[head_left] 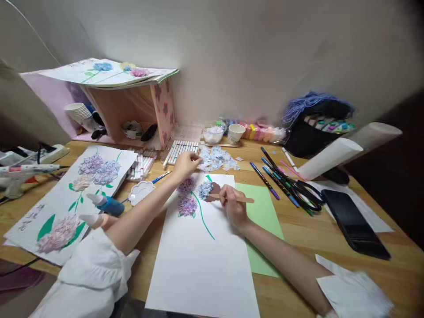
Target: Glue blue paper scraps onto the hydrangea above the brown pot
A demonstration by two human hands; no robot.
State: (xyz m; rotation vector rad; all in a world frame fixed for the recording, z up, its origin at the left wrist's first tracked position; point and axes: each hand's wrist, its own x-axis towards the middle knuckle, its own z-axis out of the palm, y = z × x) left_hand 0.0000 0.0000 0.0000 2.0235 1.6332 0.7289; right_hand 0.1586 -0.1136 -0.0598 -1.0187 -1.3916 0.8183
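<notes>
A white sheet (pixel 202 260) lies in front of me with paper flowers (pixel 187 204) and a green stem on it. My left hand (pixel 185 164) reaches to a heap of blue-white paper scraps (pixel 218 160) beyond the sheet, fingers pinched at its edge; what they hold is too small to tell. My right hand (pixel 233 205) is closed on a flat wooden stick (pixel 243 199), whose tip rests by a brown patch (pixel 213 192) and a blue flower (pixel 205 189).
A green sheet (pixel 265 212) lies under the white one. Marker trays (pixel 180 151), a second flower picture (pixel 66 198), glue bottles (pixel 107 204), a glue gun (pixel 23 172), pens and scissors (pixel 291 185), a phone (pixel 354 223), cups and a cardboard shelf (pixel 132 110) surround them.
</notes>
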